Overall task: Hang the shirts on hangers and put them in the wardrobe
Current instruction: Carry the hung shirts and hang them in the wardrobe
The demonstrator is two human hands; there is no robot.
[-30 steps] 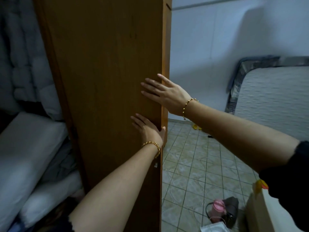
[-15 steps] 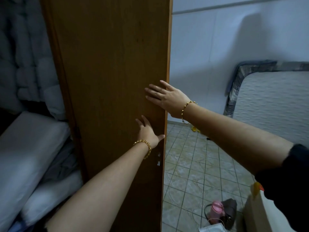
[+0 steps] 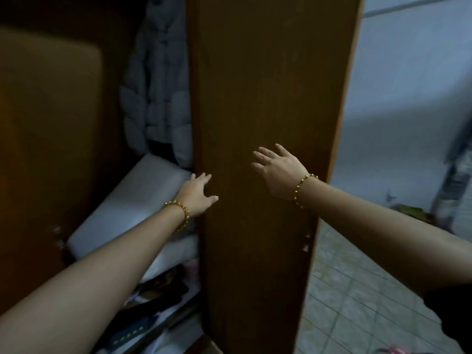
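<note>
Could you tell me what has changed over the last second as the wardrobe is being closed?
The left hand slid from the door's right part to its left edge; the right hand moved inward from the right edge. Both remain open against the door, holding nothing.

Matt brown wood wardrobe door [image 3: 268, 123], quilted grey cloth jacket [image 3: 155, 98] upper left, shiny gold beaded bracelets [image 3: 304, 190], glossy floor tiles [image 3: 357, 302] lower right

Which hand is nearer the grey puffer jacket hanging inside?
Left. The left hand is at the door's inner edge below the jacket; the right hand is across the door panel.
</note>
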